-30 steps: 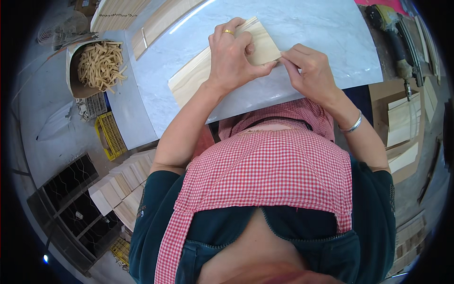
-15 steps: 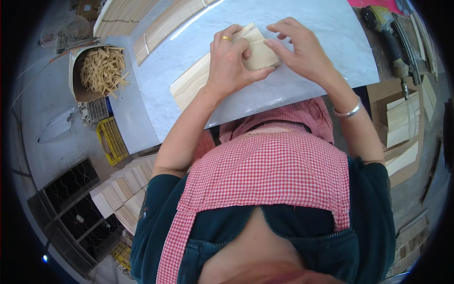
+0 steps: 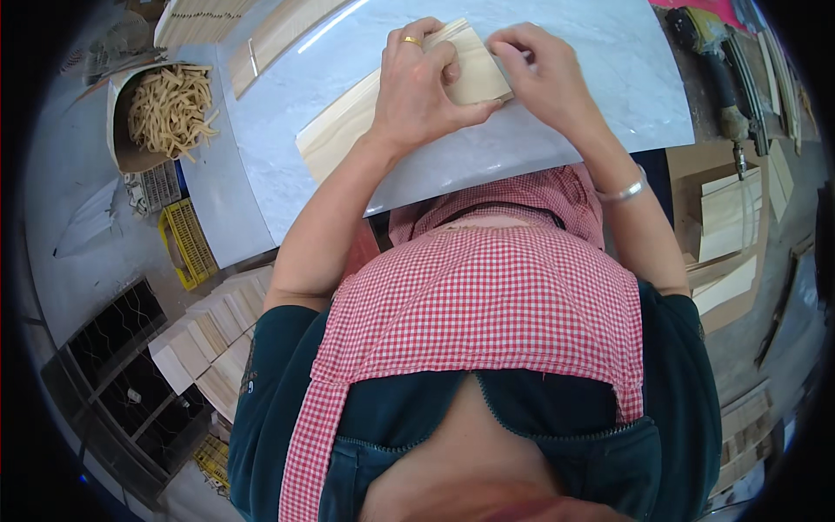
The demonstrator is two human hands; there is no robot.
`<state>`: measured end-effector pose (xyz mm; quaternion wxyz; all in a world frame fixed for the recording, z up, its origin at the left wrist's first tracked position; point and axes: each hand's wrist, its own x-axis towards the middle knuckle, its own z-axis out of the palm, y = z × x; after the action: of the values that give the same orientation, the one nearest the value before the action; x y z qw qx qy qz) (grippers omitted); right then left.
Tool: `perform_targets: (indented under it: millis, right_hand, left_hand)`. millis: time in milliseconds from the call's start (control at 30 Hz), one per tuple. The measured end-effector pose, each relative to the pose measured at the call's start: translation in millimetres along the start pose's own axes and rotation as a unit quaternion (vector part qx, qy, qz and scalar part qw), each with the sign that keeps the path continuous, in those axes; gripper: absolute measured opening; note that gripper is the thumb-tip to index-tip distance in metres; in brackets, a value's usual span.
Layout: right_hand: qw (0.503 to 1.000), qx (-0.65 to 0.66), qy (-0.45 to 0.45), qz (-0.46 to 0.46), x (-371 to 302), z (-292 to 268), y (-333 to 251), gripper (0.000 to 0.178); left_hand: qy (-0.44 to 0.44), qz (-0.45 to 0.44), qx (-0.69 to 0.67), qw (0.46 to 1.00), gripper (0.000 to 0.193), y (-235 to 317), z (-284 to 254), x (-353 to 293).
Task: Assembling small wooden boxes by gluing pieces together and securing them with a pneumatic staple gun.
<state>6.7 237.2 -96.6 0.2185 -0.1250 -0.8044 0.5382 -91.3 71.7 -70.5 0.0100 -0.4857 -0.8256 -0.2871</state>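
Observation:
Long pale wooden boards (image 3: pixel 335 133) lie in a stack, slanting across the marbled tabletop. Across their upper right part, my left hand (image 3: pixel 416 91) grips the stack, its thumb along the near edge and its fingers over the far side. A gold ring circles one finger. Right beside the boards' right end (image 3: pixel 481 74), my right hand (image 3: pixel 544 74) has its fingers curled in toward the thumb. Whatever may be between those fingertips is hidden.
A nail gun (image 3: pixel 718 65) with an air hose lies at the right. Left of the marbled table (image 3: pixel 609 113), an open box (image 3: pixel 126 143) holds many small wooden strips. More boards (image 3: pixel 287 39) lie along the table's far left. A yellow crate (image 3: pixel 187 244) and stacked wood (image 3: pixel 204 339) stand lower left.
My right hand's fingers have curled inward and come close to the boards' end; before, they were more spread. My left hand keeps its grip. The whole view has shifted slightly.

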Motion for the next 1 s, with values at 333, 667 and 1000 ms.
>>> perform_targets:
  millis: [333, 667, 1000]
  right_hand:
    - [0.98, -0.173, -0.014, -0.092, -44, -21, -26, 0.012]
    - [0.949, -0.251, -0.087, -0.17, -28, -26, -21, 0.007]
    - [0.95, -0.284, 0.112, -0.072, -28, -91, 5, 0.03]
  left_hand:
    - [0.017, 0.014, 0.011, 1.0, 0.052, 6, -3, 2]
    - [0.062, 0.036, 0.005, 0.997, 0.045, 5, 4, -1]
    - [0.036, 0.012, 0.027, 0.999, 0.04, 2, 4, -3]
